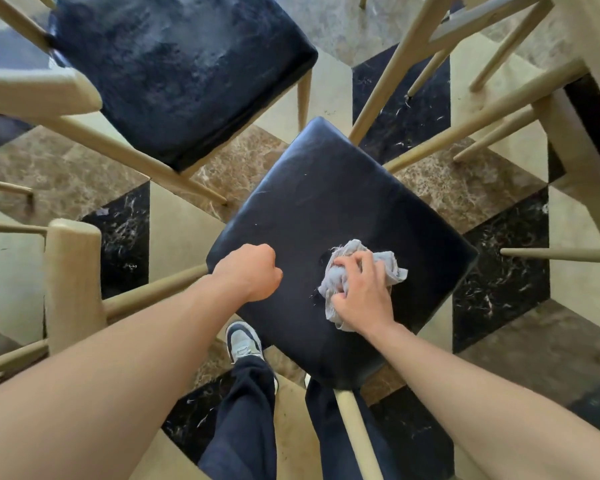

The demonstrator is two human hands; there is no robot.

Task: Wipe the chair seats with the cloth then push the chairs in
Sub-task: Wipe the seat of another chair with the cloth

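Note:
A dark blue padded chair seat (329,209) on pale wooden legs fills the centre. My right hand (361,292) presses a crumpled grey cloth (388,263) onto the near right part of that seat. My left hand (248,271) is a closed fist at the seat's near left edge, holding nothing that I can see. A second chair with a dusty dark blue seat (174,71) stands at the upper left, its pale backrest rail (45,88) nearest me.
Pale wooden table legs and rails (426,53) cross the upper right. Another chair's wooden post (71,278) stands at the left. The floor is patterned marble (499,278) in black, brown and cream. My legs and a shoe (243,344) are below the seat.

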